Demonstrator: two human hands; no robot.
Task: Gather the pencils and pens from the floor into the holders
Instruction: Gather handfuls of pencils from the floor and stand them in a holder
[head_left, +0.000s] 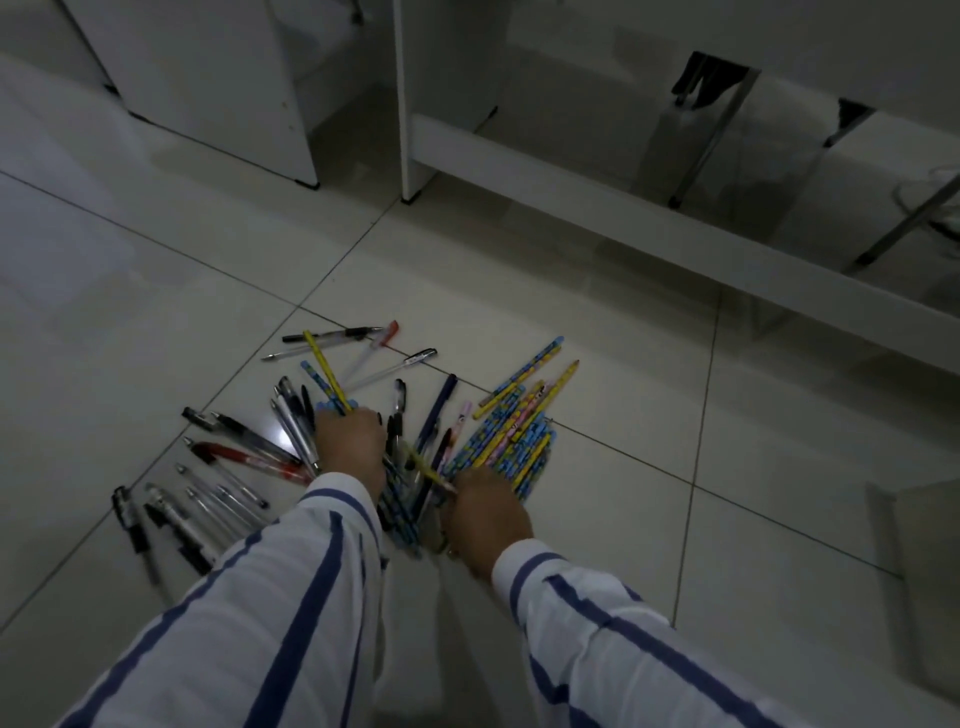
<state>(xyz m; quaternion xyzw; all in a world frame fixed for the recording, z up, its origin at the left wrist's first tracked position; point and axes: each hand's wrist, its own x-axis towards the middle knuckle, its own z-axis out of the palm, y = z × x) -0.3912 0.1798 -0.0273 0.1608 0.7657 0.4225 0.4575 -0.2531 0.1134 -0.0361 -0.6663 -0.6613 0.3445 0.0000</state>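
Several pens and patterned pencils lie scattered on the pale tiled floor. My left hand (349, 447) is closed around a few pencils (326, 375), yellow and blue, whose ends stick up and away from me. My right hand (488, 519) is closed on the near ends of a bundle of colourful pencils (519, 431) that fans out to the upper right. Dark pens (415, 441) lie between my two hands. More pens (228, 457), black, red and clear, lie to the left of my left hand. No holder is in view.
White cabinets (218, 93) stand at the back left. A white desk panel (571, 192) with metal legs (711, 135) runs across the back right. A pale object (914, 530) sits at the right edge. Loose pens (358, 345) lie farther out on the floor.
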